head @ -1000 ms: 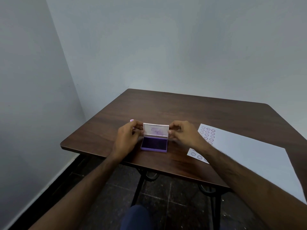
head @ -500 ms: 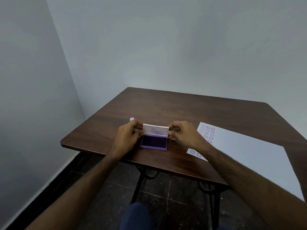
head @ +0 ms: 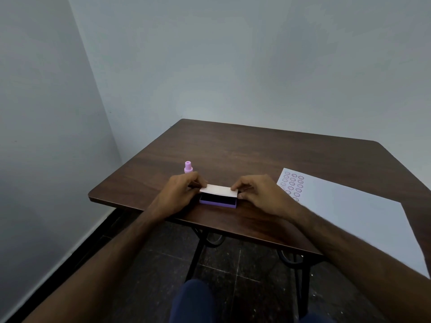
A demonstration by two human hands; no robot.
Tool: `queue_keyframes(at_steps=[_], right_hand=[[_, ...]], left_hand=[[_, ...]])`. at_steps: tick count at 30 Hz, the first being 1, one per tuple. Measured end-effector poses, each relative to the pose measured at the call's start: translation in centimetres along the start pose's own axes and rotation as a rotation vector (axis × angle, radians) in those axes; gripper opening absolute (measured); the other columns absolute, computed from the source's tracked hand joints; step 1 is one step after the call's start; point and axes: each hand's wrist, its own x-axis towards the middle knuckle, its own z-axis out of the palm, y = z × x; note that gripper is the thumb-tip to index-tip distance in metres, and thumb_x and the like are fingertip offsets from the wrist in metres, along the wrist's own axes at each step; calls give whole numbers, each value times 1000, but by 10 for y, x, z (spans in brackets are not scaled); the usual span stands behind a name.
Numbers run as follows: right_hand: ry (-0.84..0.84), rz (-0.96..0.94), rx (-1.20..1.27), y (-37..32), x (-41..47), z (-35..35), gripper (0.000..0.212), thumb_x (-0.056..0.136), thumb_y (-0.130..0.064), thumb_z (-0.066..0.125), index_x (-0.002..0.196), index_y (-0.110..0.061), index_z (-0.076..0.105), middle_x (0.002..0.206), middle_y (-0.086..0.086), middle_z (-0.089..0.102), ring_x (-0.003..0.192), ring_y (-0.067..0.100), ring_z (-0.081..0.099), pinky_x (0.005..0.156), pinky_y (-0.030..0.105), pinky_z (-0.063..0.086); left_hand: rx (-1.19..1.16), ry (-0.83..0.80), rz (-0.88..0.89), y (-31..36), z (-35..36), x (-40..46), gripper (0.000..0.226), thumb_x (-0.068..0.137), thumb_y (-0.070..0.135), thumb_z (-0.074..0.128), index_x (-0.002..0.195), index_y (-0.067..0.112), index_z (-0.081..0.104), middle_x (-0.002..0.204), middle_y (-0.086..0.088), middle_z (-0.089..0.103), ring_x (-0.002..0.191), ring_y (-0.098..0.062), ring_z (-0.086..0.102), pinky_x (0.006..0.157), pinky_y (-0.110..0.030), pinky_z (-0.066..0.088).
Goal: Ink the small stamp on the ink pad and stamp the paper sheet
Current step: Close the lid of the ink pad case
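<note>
A purple ink pad (head: 218, 202) lies near the table's front edge, its white lid (head: 218, 190) tipped low over the dark pad, leaving a narrow gap. My left hand (head: 179, 194) pinches the lid's left end and my right hand (head: 258, 194) pinches its right end. The small pink stamp (head: 188, 167) stands upright just behind my left hand, untouched. A white paper sheet (head: 349, 215) lies to the right, with several purple stamp marks (head: 292, 184) at its near left corner.
The dark wooden table (head: 256, 150) stands in a corner, with pale walls to the left and behind. Its front edge runs just below the ink pad. Black metal legs (head: 196, 255) and a dark tiled floor show underneath, with my knee at the bottom.
The lid has swung down from upright to nearly flat over the pad, both hands staying at its ends. The pink stamp behind my left hand is now fully in sight.
</note>
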Motion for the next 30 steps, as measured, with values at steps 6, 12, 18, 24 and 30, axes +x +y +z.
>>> queue_keyframes(at_steps=[6,12,18,24,30], right_hand=[[-15,-110,-164,1,1,3,25,83,-1,71,106,-10,72,107,6,71,99,19,65,91,36,52],[-17,-128,-163,-4,-2,3,21,86,-29,70,104,-16,70,105,-1,70,96,12,64,86,35,54],[-26,-142,-251,-5,-2,5,34,81,-42,74,106,-20,70,109,-3,71,97,12,64,85,34,54],[-31,-181,-329,-3,3,8,33,82,-40,70,106,-17,71,109,-2,71,99,15,63,86,30,50],[-14,-179,-349,1,9,14,31,80,-39,68,103,-20,69,104,-4,71,95,14,61,78,23,42]], left_hand=[[82,-70,152,-2,-5,-7,22,90,-5,59,100,11,70,117,-1,71,112,-10,65,97,-18,48],[101,-153,212,-1,-6,-10,25,92,34,65,113,22,65,120,8,63,113,-3,57,94,-18,46],[83,-122,210,-2,-4,-8,30,87,39,73,110,20,70,118,6,63,108,-6,61,91,-24,51],[86,-137,187,-2,-4,-8,30,87,38,72,110,19,68,132,3,64,121,-7,58,101,-24,47],[129,-154,152,-5,-3,-3,30,88,34,72,112,17,66,123,4,67,114,-8,59,96,-27,48]])
